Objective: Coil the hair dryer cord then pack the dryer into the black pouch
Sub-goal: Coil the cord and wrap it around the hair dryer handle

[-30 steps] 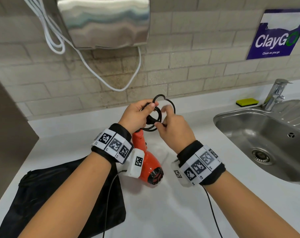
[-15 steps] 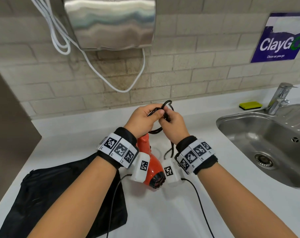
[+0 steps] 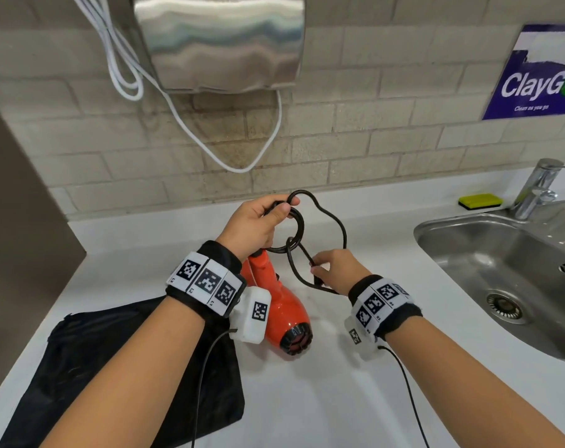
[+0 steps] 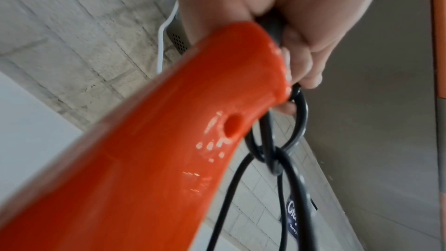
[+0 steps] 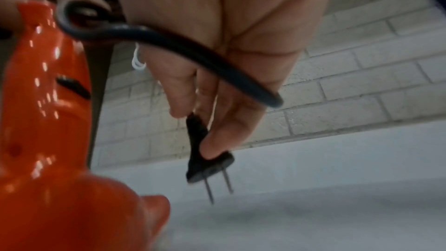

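The orange hair dryer (image 3: 282, 313) hangs nose down over the white counter, its handle end under my left hand (image 3: 258, 223). That hand grips the coiled loops of the black cord (image 3: 334, 221) at the handle tip; the left wrist view shows the orange handle (image 4: 169, 140) and cord loops (image 4: 293, 133) below the curled fingers. My right hand (image 3: 334, 270) pinches the black two-pin plug (image 5: 205, 157) at the cord's end, lower and to the right. The black pouch (image 3: 119, 367) lies flat on the counter at the lower left.
A steel sink (image 3: 501, 286) with a tap (image 3: 536, 189) takes up the right side, and a yellow-green sponge (image 3: 480, 201) lies behind it. A steel hand dryer (image 3: 219, 43) with a white cable (image 3: 190, 124) hangs on the tiled wall above. Thin black wires trail from both wrist cameras.
My right hand has drawn away from the left, down and to the right, pulling the plug end of the cord out into a wide loop. The left hand keeps its grip.
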The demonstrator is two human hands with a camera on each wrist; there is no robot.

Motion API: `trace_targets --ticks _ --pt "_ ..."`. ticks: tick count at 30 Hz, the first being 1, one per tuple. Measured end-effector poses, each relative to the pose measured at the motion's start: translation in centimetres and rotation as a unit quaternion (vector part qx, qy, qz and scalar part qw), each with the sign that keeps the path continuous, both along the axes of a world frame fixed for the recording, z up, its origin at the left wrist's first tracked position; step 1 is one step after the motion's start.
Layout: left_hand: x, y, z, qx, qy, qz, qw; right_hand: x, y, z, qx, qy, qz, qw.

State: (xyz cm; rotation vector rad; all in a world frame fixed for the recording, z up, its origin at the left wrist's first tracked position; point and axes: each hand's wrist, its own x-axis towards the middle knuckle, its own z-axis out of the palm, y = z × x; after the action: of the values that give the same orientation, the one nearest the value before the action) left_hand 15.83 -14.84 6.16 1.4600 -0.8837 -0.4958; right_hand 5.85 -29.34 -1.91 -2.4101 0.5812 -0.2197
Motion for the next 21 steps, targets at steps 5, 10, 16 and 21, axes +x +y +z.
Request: trace_targets --ticks 5,10,16,21 --pt "1.1 0.0 -0.2 -0.019 0.028 0.068 0.997 -1.5 1.1 1.5 0.058 -0.074 0.111 0.989" --pt "1.4 0.1 -0.2 -0.02 0.021 0.074 0.997 -2.9 1.3 1.7 -0.066 -0.042 0.141 0.987" --pt "-0.1 -0.8 0.0 0.01 -0.012 0.002 1.0 -1.1 3.5 4.4 -0.064 -0.25 -0.013 0.966" --pt "-0.5 -1.4 0.2 0.012 -0.02 0.013 1.0 0.3 4.0 5.5 -0.052 -0.263 -0.067 0.961"
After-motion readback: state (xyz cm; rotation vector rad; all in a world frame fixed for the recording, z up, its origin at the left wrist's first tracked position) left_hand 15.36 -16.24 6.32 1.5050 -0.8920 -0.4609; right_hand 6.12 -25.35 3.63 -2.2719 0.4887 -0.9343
